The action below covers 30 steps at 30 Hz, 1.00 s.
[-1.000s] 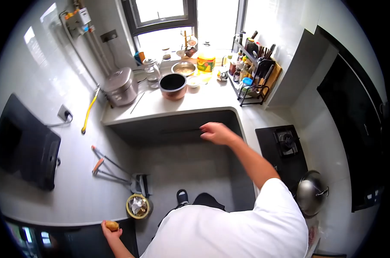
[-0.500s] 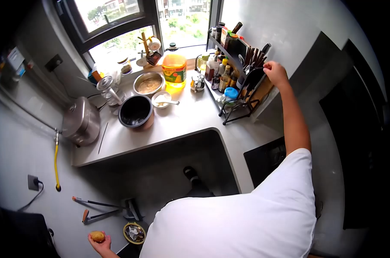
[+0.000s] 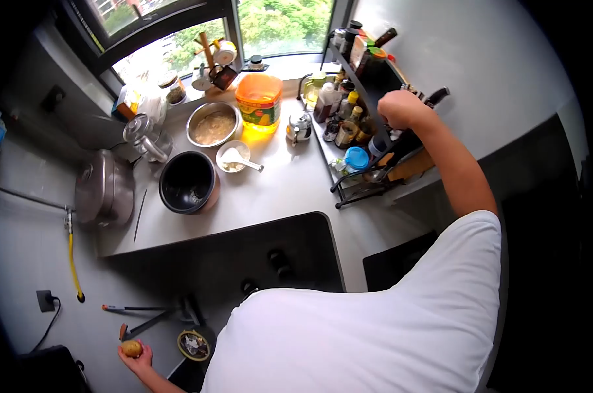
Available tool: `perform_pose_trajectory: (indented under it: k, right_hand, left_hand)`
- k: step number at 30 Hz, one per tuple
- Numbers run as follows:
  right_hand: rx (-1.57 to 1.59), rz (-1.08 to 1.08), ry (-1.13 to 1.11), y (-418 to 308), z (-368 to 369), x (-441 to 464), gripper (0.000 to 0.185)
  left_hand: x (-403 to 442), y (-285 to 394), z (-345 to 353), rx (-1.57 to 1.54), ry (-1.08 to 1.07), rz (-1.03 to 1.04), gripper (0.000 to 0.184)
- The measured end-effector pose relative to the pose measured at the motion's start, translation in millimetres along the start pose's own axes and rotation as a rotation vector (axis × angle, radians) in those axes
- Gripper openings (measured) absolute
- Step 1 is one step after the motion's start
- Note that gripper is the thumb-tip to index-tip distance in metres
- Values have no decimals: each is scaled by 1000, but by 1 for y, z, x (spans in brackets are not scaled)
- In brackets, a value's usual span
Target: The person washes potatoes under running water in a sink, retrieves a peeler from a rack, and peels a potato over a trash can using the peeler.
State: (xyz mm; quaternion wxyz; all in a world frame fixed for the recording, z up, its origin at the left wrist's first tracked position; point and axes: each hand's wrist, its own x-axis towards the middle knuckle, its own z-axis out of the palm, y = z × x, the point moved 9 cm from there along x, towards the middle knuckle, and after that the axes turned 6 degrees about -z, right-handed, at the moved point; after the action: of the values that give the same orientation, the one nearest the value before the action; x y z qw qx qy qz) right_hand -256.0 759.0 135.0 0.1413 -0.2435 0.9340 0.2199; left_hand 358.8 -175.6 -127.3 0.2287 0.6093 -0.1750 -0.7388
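Left hand [image 3: 138, 361] clamped fingers round a potato [image 3: 132, 348], presumably against dropping. Right hand [image 3: 403, 109] was at right-side condiment rack [image 3: 355, 74]; finger closure indeterminable.

On the table [image 3: 277, 190], the rice cooker [image 3: 105, 188] stands left of the pot [image 3: 211, 198], the basin [image 3: 192, 131] behind the pot. The rack [image 3: 351, 70] stands on the right, the right hand [image 3: 403, 109] at it. The potato [image 3: 132, 348] lies in the left hand [image 3: 139, 361].

Table [image 3: 277, 190]: cooker [image 3: 105, 187] at left end; pot [image 3: 211, 195] left of bowl [image 3: 247, 149] with spoon [image 3: 244, 162]; basin [image 3: 192, 132] beside oil jug [image 3: 260, 112].
Sill [image 3: 293, 66]: jar [image 3: 173, 90] near mugs [image 3: 225, 52] on a wooden stand [image 3: 207, 49].
Wall [image 3: 21, 249]: yellow hose [image 3: 75, 270]; below it, socket [image 3: 44, 301] with plug [image 3: 53, 299].
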Motion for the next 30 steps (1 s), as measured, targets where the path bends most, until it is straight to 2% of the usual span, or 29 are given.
perform_pose_trajectory:
  k: [2, 6, 8, 14, 18, 21, 24, 26, 27, 30]
  right_hand:
    - [-118, 22, -96, -6, 2, 7, 16]
    - [-148, 47, -185, -9, 4, 11, 18]
    - [-132, 5, -126, -7, 4, 13, 11]
    - [-274, -98, -133, -15, -4, 6, 12]
    - [-197, -63, 101, 3, -22, -17, 10]
    - [-65, -50, 411, 17, -41, -41, 8]
    - [-10, -3, 612, 24, -66, -73, 5]
    - [34, 40, 754, 25, -88, -98, 6]
    - [-35, 31, 898, 17, -106, -115, 7]
    - [720, 174, 1156, 28, -101, -130, 10]
  left_hand:
    - [-16, -8, 17, -67, 38, 24, 70]
    - [-27, -14, 32, -56, -29, 6, 71]
    - [-31, -16, 32, -54, -5, 2, 77]
    - [-30, -27, 58, -40, 7, 7, 83]
    - [-50, -35, 84, -1, -86, 8, 74]
    - [-38, -33, 91, 57, -173, -17, 71]
    - [-30, -35, 90, -34, -42, -67, 67]
    - [-31, -35, 95, -59, -17, -43, 64]
    - [-39, -41, 109, -33, -55, -44, 62]
    - [-82, -67, 154, 81, -243, -43, 60]
